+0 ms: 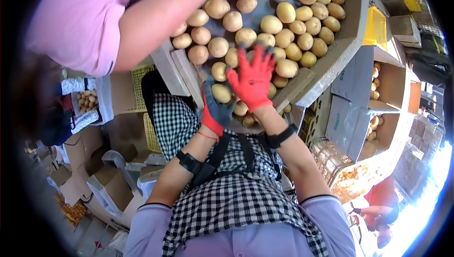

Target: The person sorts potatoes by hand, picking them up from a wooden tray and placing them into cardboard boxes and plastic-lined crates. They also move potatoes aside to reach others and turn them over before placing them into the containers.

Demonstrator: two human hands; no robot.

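Note:
Both my hands wear red gloves with dark grey palms and fingertips. My left hand is cupped at the narrow near end of the potato tray, its thumb and fingers around a pale yellow potato. To its right, my right hand lies back up with fingers spread over several potatoes; its dark fingertips touch the ones in front. More potatoes sit below and between my wrists, partly hidden. What lies under my right palm is hidden.
The tray's worn rim curves along the right. From the upper left, another person's arm reaches across the tray in a purple glove. Cardboard boxes of potatoes stand at right, a wire basket below them. Open cartons stand at left.

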